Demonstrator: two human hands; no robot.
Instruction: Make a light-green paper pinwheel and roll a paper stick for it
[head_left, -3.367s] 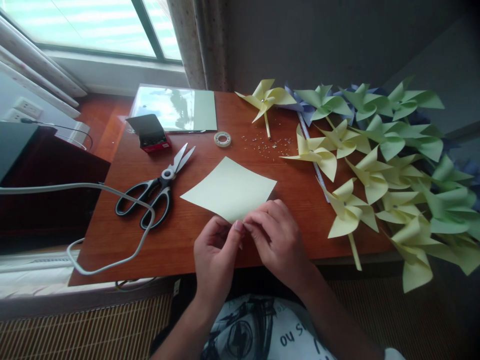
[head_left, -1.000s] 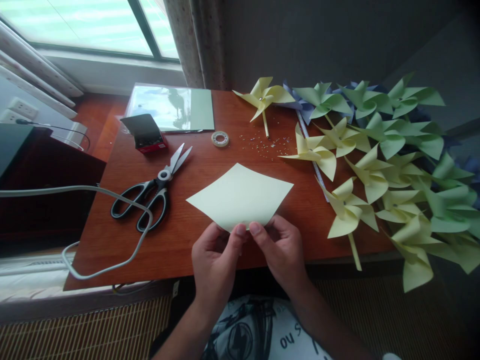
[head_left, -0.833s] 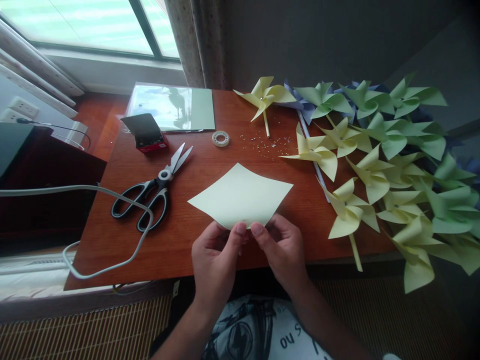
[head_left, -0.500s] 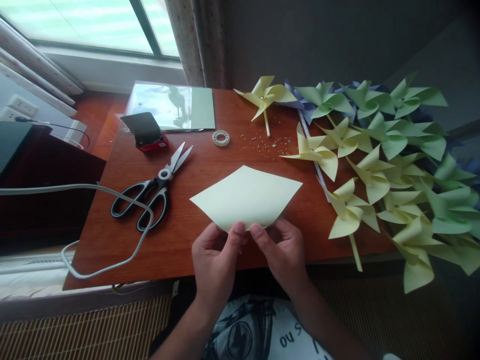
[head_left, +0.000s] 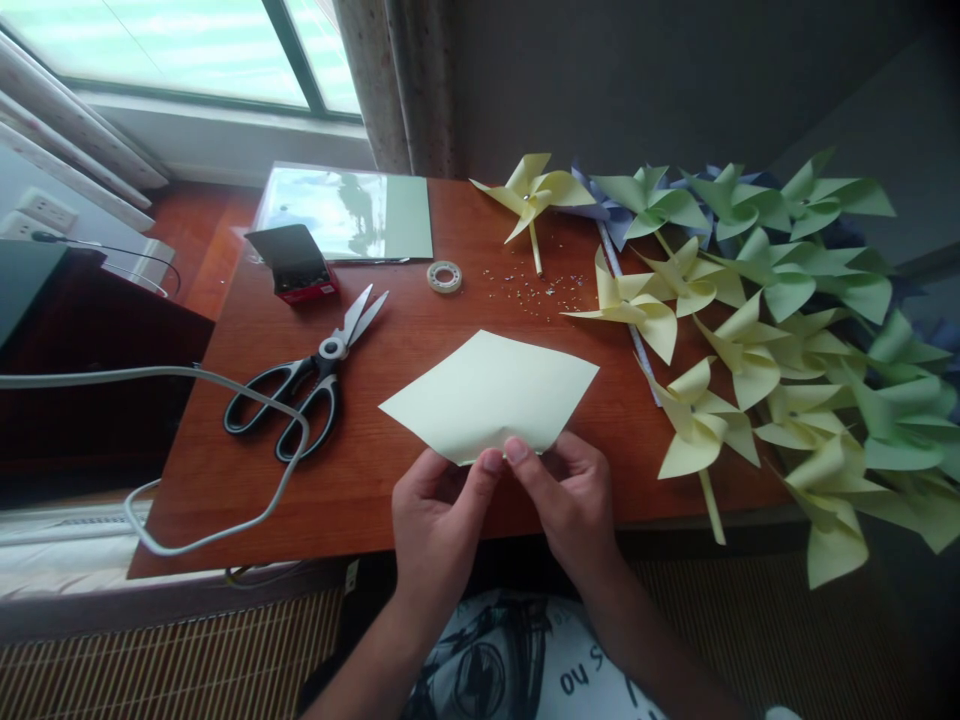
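Observation:
A pale yellow sheet of paper (head_left: 487, 390) is held over the near part of the table, its near edge curled between my fingers. My left hand (head_left: 442, 510) pinches that edge, thumb on top and fingers underneath. Close beside it, my right hand (head_left: 574, 495) grips the same edge, its thumb tip almost meeting the left one. The fingers below the paper are mostly hidden. Black-handled scissors (head_left: 319, 375) lie with blades parted to the left of the paper. A roll of clear tape (head_left: 444, 277) rests beyond it.
Several yellow pinwheels (head_left: 694, 415) and green pinwheels (head_left: 776, 270) crowd the right side of the wooden table (head_left: 360, 500). A small open box (head_left: 300, 270) and a plastic sleeve with paper (head_left: 409, 215) lie at the back left. A white cable (head_left: 217, 545) loops across the scissors' handles.
Both hands have shifted slightly right along the paper's near edge. The paper's right corner has moved a little left, and a small dent shows by the right thumb.

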